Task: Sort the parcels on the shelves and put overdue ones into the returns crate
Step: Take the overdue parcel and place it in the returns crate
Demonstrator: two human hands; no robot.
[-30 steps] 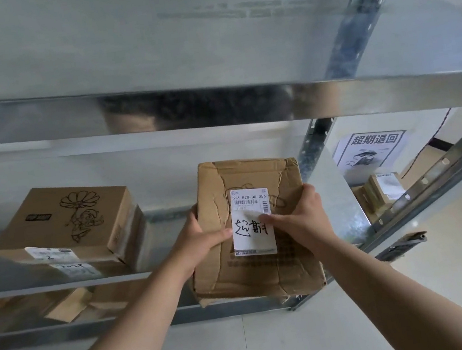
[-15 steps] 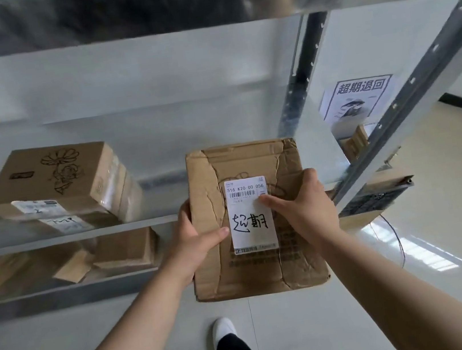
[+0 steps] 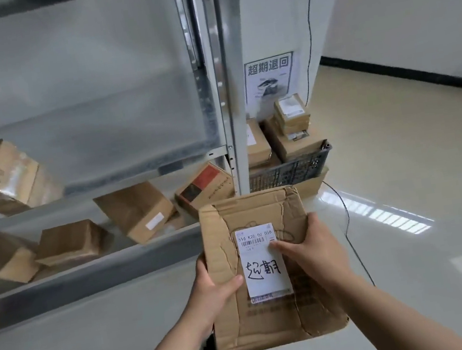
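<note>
Creased box (image 3: 268, 271) w/ overdue label (image 3: 262, 261) is being gripped at both side edges, left hand (image 3: 213, 288) & right hand (image 3: 315, 249) fingers curled round it; prob. light, soft-walled.

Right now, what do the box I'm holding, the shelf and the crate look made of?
Box: brown cardboard, matte, creased and torn. Shelf: metal, probably galvanized steel, with a dull grey sheen. Crate: likely dark plastic, judging by its mesh-like wall.
</note>
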